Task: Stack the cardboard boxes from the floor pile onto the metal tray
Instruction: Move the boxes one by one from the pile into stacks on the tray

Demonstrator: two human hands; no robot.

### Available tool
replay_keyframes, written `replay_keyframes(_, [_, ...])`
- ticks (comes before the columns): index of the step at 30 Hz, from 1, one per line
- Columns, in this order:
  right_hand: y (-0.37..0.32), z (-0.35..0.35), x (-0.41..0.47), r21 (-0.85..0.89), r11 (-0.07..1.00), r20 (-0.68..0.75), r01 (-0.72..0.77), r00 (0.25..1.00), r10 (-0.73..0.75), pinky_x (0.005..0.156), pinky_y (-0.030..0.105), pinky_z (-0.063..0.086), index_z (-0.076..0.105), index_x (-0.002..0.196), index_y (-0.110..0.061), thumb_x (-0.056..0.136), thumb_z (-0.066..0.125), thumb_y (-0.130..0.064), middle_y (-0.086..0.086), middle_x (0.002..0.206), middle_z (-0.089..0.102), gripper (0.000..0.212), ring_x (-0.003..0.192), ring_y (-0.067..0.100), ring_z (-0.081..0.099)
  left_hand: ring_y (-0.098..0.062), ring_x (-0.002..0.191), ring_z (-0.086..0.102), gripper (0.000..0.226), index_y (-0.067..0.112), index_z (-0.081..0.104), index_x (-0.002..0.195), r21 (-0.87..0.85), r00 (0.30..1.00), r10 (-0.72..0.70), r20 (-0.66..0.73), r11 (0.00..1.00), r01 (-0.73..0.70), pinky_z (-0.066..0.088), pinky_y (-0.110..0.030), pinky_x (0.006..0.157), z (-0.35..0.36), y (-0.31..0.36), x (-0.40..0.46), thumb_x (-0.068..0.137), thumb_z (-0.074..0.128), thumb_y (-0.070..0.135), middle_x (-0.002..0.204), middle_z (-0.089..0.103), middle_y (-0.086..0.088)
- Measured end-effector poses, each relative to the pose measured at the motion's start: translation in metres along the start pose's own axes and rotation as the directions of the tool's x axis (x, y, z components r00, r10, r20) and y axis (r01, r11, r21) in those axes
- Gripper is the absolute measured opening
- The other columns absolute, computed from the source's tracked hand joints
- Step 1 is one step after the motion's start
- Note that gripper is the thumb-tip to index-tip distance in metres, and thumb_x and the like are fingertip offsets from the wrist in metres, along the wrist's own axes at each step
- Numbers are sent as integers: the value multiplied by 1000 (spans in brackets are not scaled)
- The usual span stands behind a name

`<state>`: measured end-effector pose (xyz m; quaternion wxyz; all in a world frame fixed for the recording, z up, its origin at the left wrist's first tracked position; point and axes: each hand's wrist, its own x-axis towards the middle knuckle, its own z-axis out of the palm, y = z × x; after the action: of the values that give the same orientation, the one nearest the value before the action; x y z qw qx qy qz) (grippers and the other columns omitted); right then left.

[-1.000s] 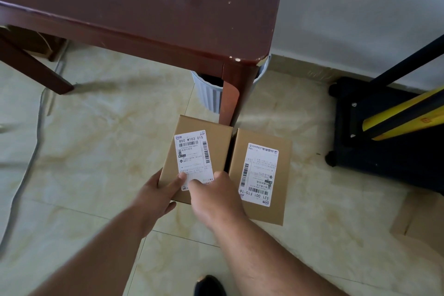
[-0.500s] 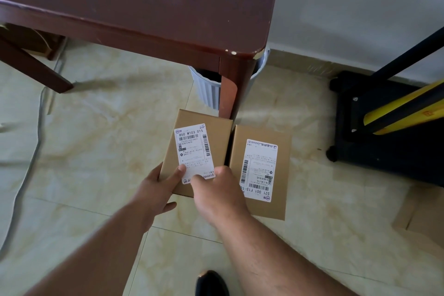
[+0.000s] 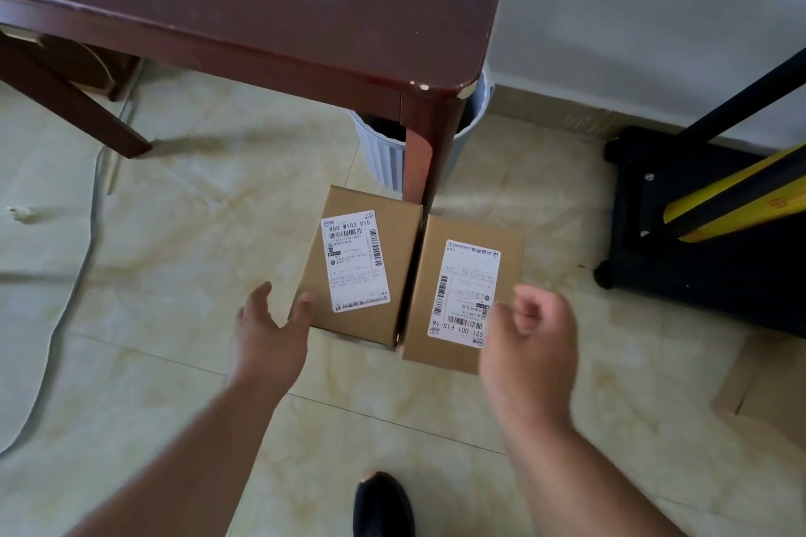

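Two cardboard boxes side by side on floor, touching, against table leg (image 3: 421,161).
Left box (image 3: 362,262): left hand (image 3: 270,331) open, thumb at near corner, no grip yet.
Right box (image 3: 466,296): right hand (image 3: 530,340) above, fingers loosely curled, holds nothing.
Risk: one-sided lift, box tilts, knocks leg or neighbour.
Metal tray not seen.

two brown cardboard boxes lie flat on the tiled floor, side by side with their long edges touching or nearly so. the left box (image 3: 362,262) carries a white shipping label with barcodes, its far corner beside a table leg. the right box (image 3: 462,292) carries a similar label turned the other way round, and sits a little nearer the camera.
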<state>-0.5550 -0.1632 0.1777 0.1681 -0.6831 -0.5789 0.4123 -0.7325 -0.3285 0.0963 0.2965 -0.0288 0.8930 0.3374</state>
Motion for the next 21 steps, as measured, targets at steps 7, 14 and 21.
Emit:
replay_keyframes(7, [19, -13, 23, -74, 812, 305, -578, 763, 571, 98, 57, 55, 63, 109, -9, 92, 60, -27, 11, 97, 65, 25, 93, 30, 64, -26, 146, 37, 64, 40, 40, 153, 326, 979, 197, 53, 923, -204, 46, -51, 107, 15, 5, -17, 94, 65, 38, 164, 34, 6])
replay_keyframes(14, [27, -6, 32, -116, 904, 351, -412, 834, 425, 69, 36, 51, 69, 85, -18, 91, 56, -13, -8, 75, 62, 15, 64, 14, 49, -24, 136, 50, 66, 37, 38, 154, 289, 984, 173, 36, 941, -176, 51, -51, 100, 17, 2, -19, 94, 65, 40, 154, 48, 7])
replay_keyframes(21, [38, -10, 36, -115, 929, 400, -351, 840, 367, 56, 26, 40, 72, 90, -21, 92, 60, -15, -9, 78, 69, 14, 63, 13, 54, -26, 137, 50, 67, 40, 36, 155, 306, 986, 165, 39, 937, -169, 51, -44, 95, 14, 6, -22, 95, 66, 41, 158, 42, 8])
